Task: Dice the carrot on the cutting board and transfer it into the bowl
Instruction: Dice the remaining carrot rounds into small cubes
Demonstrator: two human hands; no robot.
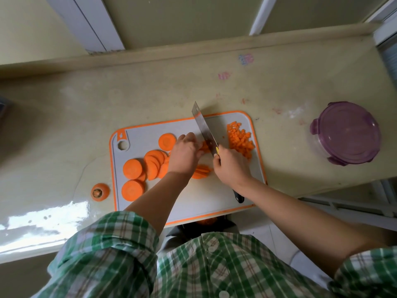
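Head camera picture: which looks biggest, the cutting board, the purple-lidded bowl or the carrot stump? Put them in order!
1. cutting board
2. purple-lidded bowl
3. carrot stump
All three look about equally far away, so the order is safe.

Open counter (283,134) runs between cutting board (150,134) and lid-covered bowl (345,133)

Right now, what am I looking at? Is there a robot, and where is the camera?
No robot: these are a person's two bare hands, seen from one camera worn on the head, looking down. On the counter lies a board with round carrot slices, a pile of dice and strips being cut. The right hand grips a knife; the left hand steadies the strips beside the blade. A carrot top sits left of the board, and a lidded bowl stands to the right.
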